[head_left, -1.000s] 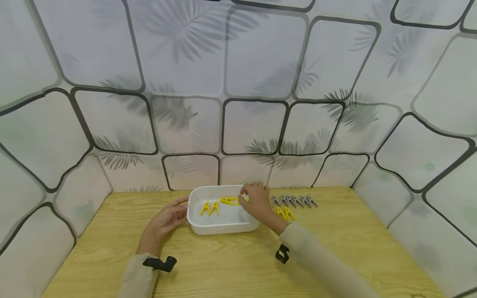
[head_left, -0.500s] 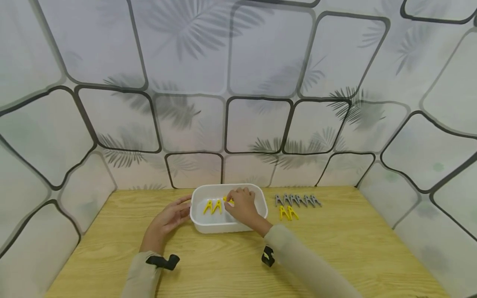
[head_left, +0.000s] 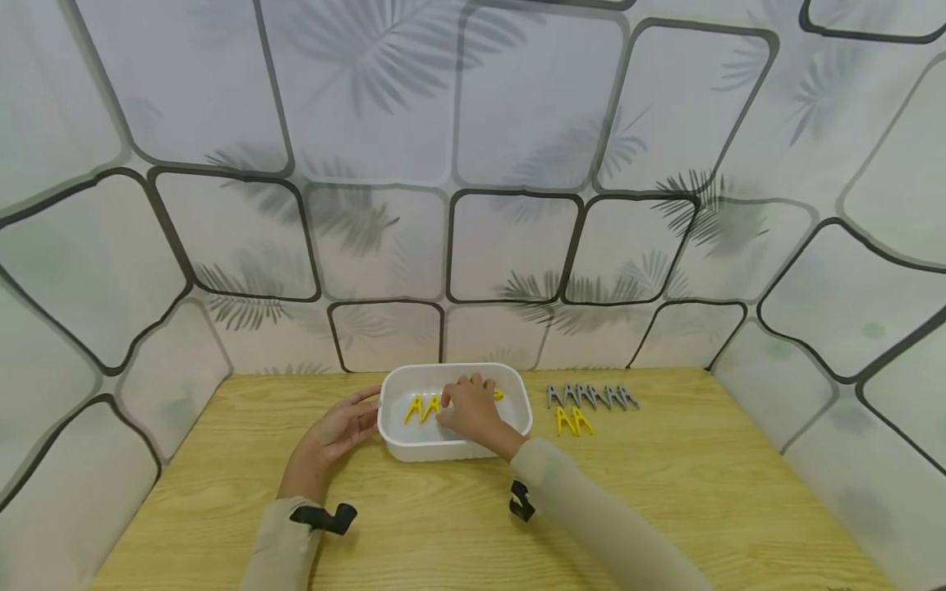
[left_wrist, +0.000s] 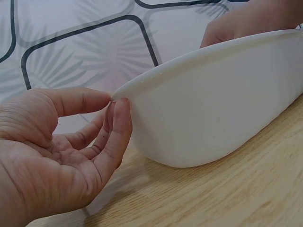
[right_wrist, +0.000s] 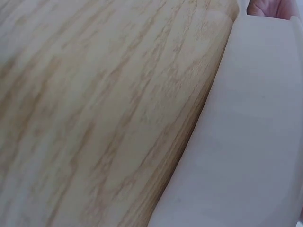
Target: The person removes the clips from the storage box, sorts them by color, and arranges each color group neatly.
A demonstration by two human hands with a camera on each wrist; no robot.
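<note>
Tabletop (head_left: 414,525): left fingers (left_wrist: 120,125) touch tub (head_left: 443,451), right fingers (head_left: 458,396) beside yellow clips (head_left: 417,401).

Head view facing forward and down, wrist views close, sharing white tub (left_wrist: 203,113)

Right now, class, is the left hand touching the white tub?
Touching. The left wrist view shows it: fingertips of the left hand meet the white tub at its rim, no gap visible.
</note>
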